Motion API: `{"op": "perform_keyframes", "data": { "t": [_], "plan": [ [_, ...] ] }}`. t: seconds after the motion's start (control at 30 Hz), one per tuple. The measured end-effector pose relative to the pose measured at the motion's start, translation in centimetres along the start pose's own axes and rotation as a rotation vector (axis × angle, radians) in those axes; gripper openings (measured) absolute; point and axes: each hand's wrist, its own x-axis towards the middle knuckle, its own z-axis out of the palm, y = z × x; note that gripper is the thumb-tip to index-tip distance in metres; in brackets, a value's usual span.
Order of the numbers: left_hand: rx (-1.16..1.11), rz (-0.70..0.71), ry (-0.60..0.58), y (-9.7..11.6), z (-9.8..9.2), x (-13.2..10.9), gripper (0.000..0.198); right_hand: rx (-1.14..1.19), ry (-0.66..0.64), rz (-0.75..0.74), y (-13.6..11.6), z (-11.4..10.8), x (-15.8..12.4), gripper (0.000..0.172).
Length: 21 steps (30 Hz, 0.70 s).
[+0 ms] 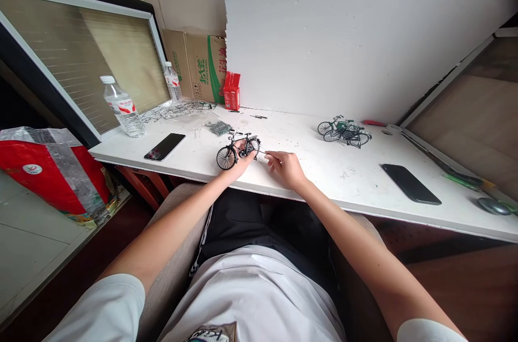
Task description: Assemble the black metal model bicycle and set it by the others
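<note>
A small black model bicycle (227, 158) is held upright just above the front of the white table, its front wheel pointing left. My left hand (242, 164) is closed around the frame and rear part, with the fingers partly hidden behind the bicycle. Just right of the rear wheel, my right hand (286, 166) pinches a thin dark rod-like tool (263, 152). Its tip points at the rear wheel; whether it touches cannot be made out. Farther right stand model bicycles (343, 132), dark green and black, close together.
Behind the held bicycle lies a bag of small parts (218, 127), with loose thin frames (178, 111) farther left. Phones lie at left (165, 146) and right (410, 184). A water bottle (123, 110), a carton (198, 67) and a red box (232, 93) stand toward the back left. A white board (343, 34) rises behind.
</note>
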Motion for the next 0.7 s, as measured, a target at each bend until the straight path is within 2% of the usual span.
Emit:
{"op": "perform_keyframes", "data": {
  "t": [0.1, 0.27, 0.47, 0.7],
  "plan": [
    [-0.003, 0.090, -0.002, 1.4, 0.1, -0.4, 0.047, -0.034, 0.087, -0.056, 0.5, 0.4, -0.1, 0.043],
    [0.034, 0.087, 0.059, 3.0, -0.2, -1.2, 0.046, -0.108, 0.174, -0.174, 0.3, 0.0, -0.1, 0.046],
    [0.120, 0.117, 0.072, 3.1, -0.7, -1.9, 0.038, -0.164, 0.157, -0.216, -0.6, -0.5, -0.4, 0.046],
    [0.154, 0.180, 0.160, 3.4, -0.6, -2.0, 0.031, -0.085, 0.130, -0.192, -1.4, -0.7, -0.4, 0.052]
  ]
}}
